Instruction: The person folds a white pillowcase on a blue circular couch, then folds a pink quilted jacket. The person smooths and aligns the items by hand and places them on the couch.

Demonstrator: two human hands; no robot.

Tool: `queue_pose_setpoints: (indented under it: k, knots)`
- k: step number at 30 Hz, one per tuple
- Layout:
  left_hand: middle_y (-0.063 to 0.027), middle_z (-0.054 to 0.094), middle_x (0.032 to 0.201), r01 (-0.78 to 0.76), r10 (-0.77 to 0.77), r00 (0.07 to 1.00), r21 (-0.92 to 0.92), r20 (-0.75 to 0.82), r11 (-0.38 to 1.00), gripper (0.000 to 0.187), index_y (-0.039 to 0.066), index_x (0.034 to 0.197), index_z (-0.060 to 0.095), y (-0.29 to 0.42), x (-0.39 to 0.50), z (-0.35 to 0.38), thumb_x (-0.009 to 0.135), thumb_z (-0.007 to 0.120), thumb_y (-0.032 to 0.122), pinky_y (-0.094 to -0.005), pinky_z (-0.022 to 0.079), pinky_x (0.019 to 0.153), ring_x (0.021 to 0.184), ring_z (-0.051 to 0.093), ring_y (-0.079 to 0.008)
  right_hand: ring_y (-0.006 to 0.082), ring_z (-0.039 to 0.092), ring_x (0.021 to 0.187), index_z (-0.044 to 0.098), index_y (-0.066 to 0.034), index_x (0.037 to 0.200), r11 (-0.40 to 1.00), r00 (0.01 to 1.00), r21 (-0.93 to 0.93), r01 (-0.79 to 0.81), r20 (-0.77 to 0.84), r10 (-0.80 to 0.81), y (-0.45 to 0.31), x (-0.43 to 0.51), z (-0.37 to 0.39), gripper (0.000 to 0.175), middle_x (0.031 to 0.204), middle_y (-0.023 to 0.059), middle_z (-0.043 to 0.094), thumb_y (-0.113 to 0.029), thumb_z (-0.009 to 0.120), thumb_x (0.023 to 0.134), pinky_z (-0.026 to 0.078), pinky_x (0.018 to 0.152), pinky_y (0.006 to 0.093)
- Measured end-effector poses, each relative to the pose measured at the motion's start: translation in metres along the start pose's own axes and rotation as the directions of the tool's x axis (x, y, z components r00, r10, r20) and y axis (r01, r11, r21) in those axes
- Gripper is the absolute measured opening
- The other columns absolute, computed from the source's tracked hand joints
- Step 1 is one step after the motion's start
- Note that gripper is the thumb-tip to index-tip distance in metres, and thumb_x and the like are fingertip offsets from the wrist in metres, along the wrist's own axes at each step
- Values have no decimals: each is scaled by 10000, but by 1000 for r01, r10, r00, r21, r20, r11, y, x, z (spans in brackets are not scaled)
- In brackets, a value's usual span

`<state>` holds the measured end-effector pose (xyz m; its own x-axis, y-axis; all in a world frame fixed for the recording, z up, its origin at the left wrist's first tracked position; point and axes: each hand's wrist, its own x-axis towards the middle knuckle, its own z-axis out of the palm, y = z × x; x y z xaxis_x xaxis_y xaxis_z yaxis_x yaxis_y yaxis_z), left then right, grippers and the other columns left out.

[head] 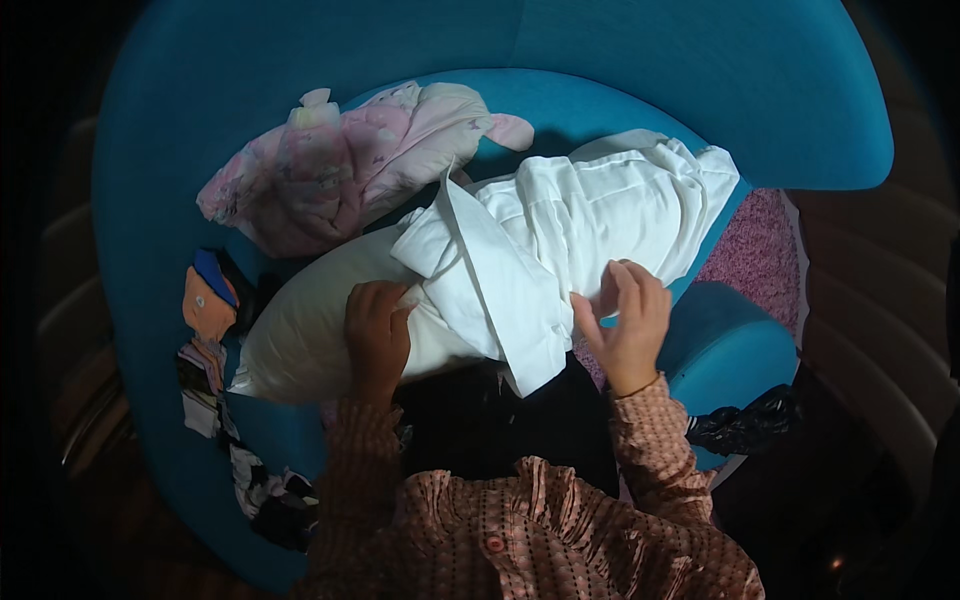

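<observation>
Across my lap lies a long cream pillow [300, 322], its right part covered by a crumpled white pillowcase [615, 195]. A loose flap of the case [495, 292] is folded over and hangs down at the middle. My left hand [377, 330] is at the pillow's near side, thumb and fingers pinched together at pale cloth by the case's edge. Whether that cloth is pillow or case is hard to make out. My right hand [634, 322] rests against the case's near side, thumb and fingers apart, with no cloth plainly gripped.
A round blue upholstered seat [585, 97] curves around me. Behind the pillow lies a pink padded item [352, 157]. Folded clothes [206, 307] and small garments [262, 480] line the left. A black plastic bag [750, 420] lies right, near pink carpet [757, 247].
</observation>
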<state>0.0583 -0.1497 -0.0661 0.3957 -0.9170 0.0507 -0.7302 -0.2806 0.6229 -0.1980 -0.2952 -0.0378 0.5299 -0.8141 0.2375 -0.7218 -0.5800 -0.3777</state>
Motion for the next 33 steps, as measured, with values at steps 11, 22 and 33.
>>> queue_pose_setpoints:
  k: [11,22,33]
  knots:
    - [-135,608,888,-6,6,1000,73,2,997,218,0,924,610,-6,2,6,727,699,-32,-429,460,728,848,557,-333,270,557,646,579,-49,828,999,989,27,-47,-139,50,23,3,14,179,758,102,596,25,694,714,421,579,385]
    - [-122,613,882,-51,52,998,10,-20,999,197,20,912,611,-2,-9,8,740,688,-41,-432,458,720,813,563,-323,252,588,653,571,-36,844,917,909,-155,-369,-265,321,118,34,3,140,726,74,576,-25,701,792,475,575,358]
    - [-108,614,960,-140,163,983,241,-81,960,233,47,1025,599,-10,17,26,816,692,92,-437,409,847,900,551,-316,278,591,779,564,0,1046,925,968,299,-236,-6,249,36,-48,33,351,916,130,597,-57,746,751,468,696,366]
